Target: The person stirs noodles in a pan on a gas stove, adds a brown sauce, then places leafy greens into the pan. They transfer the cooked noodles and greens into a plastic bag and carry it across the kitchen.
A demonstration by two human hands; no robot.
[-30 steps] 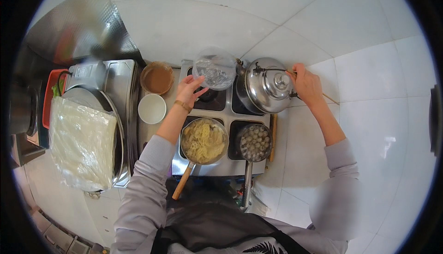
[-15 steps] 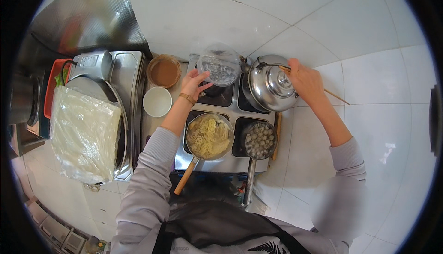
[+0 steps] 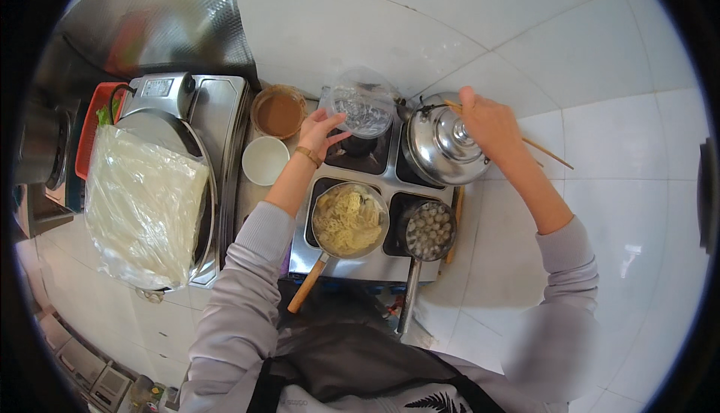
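— While held over the stove's back-left burner, item one?
— Clear plastic container (image 3: 363, 106), mouth tilted; left hand (image 3: 322, 130) grasps its near-left rim, nearer than the right.
— Right hand (image 3: 487, 121)?
— Clenched on chopsticks (image 3: 544, 151), long axis running toward the counter's right edge, beside the steel kettle (image 3: 442, 143).
— Near edge?
— Noodle pan (image 3: 349, 219), meatball pan (image 3: 427, 229).

The scene is evenly and brightly lit; glare is seen on the steel kettle (image 3: 444, 143), tile lines are bent by fisheye distortion, and the black rim is softly blurred
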